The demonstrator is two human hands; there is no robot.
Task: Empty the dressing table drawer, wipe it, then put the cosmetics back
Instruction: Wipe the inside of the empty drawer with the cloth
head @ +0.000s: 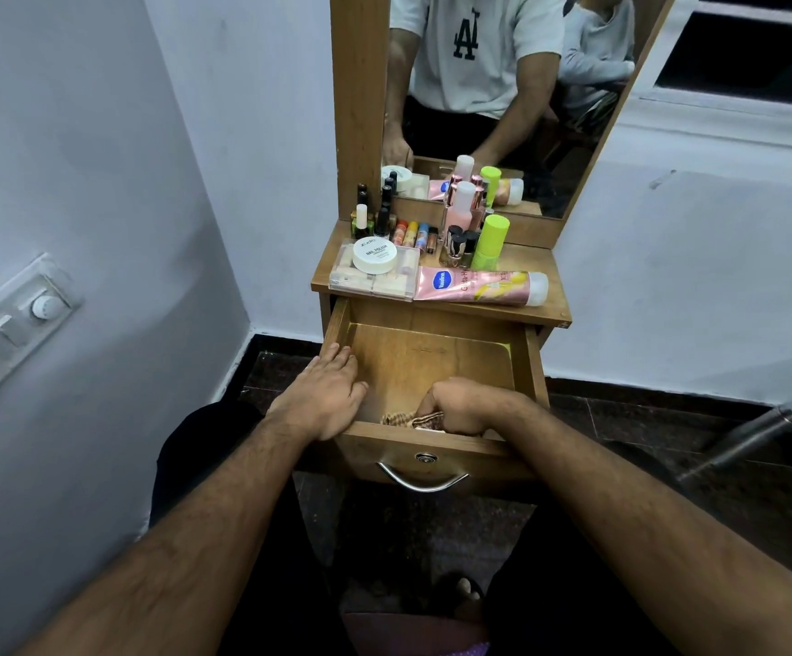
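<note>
In front of the mirror (502, 87), the wooden dressing table drawer (431, 362) is pulled fully out, its bare wooden floor visible. The left hand (325, 395) lies flat with straight fingers on the drawer's front-left corner, palm down, fingers pointing along the left wall. The right hand (462, 404) is inside the drawer at the front right, its fingers curled round a crumpled brown checked cloth (405, 419) pressed against the drawer floor just behind the front panel. A curved metal handle (422, 480) and a round lock (426, 457) sit on the front panel.

The cosmetics stand on the worktop (557, 305) above the drawer:
- A clear plastic box (360, 281) at the front left, with a round white nail polish jar (375, 254) resting on its lid.
- A pink lotion tube (484, 286) lying on its side at the front right, cap to the right, just beside the box.
- A lime-green bottle (491, 243) upright behind the tube.
- A pink bottle with a white cap (461, 205) near the mirror, with dark-capped small bottles (461, 246) in front of it.
- A row of small coloured tubes (415, 234) behind the box.
- Dark nail polish bottles (370, 215) at the back left.

A switch panel (10, 324) is mounted on the left wall.
</note>
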